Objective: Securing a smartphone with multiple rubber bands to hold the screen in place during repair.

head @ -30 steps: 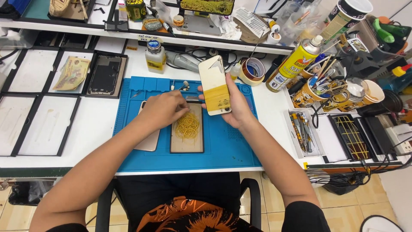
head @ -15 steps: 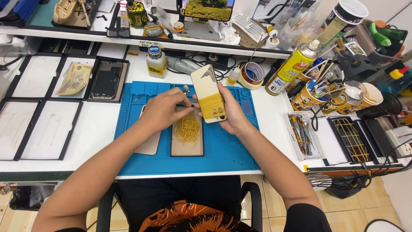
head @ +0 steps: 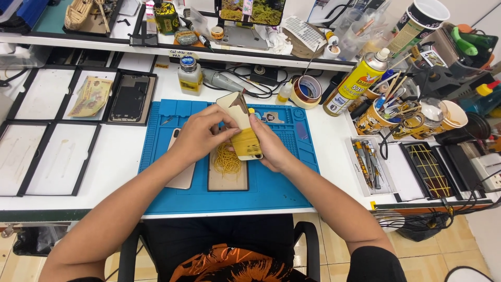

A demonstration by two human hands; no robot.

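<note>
Both hands meet over the middle of the blue work mat, holding a cream-and-yellow phone back panel tilted up off the mat, top end pointing far. Left hand grips the panel's left edge, fingers curled over the face near its middle, thumb side toward the near end. Right hand cups the panel's right edge and near end, fingers wrapped behind it; fingertips mostly hidden, so exact grip there can't be told. Directly under the panel, on the mat, lies a flat tan plate with a tangle of yellow wire-like strands on it. Just left of the plate, partly under the left wrist, lies a pale gold phone. Far-left of the mat: a dark phone frame in a black tray, and beside it to the left a folded banknote. At the mat's far edge: a small bottle with yellow label, and a roll of tape to the far right. Right of that, a yellow spray can stands upright, next to cups stuffed with tools. Near-right of the mat, a grey tray of tweezers.
</note>
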